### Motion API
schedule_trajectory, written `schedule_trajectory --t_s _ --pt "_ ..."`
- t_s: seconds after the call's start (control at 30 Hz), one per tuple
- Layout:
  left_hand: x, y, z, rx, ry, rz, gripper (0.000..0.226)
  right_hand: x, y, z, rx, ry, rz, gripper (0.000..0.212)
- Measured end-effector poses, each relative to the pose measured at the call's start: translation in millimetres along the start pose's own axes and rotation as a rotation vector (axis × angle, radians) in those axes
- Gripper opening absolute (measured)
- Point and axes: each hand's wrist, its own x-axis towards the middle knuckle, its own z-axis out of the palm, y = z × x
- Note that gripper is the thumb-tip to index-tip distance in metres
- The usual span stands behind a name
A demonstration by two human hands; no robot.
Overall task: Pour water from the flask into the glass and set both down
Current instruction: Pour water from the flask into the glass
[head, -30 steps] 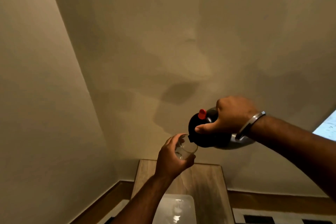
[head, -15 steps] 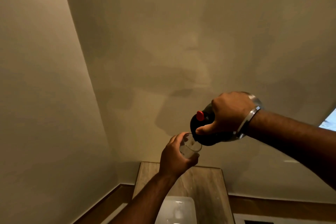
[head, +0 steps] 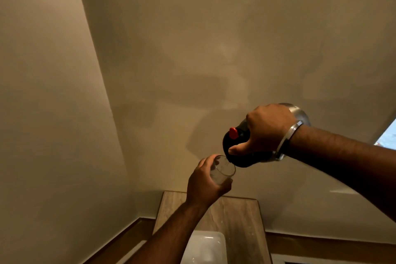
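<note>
Steel-bodied flask [head: 242,152], black top with red button [head: 233,133], is tipped by your right hand [head: 267,130], fingers wrapped around it, so its spout meets the glass [head: 222,170]. Your left hand [head: 203,186] closes around the glass, tilting its rim toward the spout, above the wooden table [head: 240,218] to catch spills.
</note>
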Motion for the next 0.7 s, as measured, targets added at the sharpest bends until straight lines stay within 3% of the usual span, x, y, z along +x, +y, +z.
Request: schedule_trajectory --t_s 0.7 --pt "-8 3 16 0.070 0.035 -0.042 0.075 -15 16 -11 0.007 0.050 -0.020 0.070"
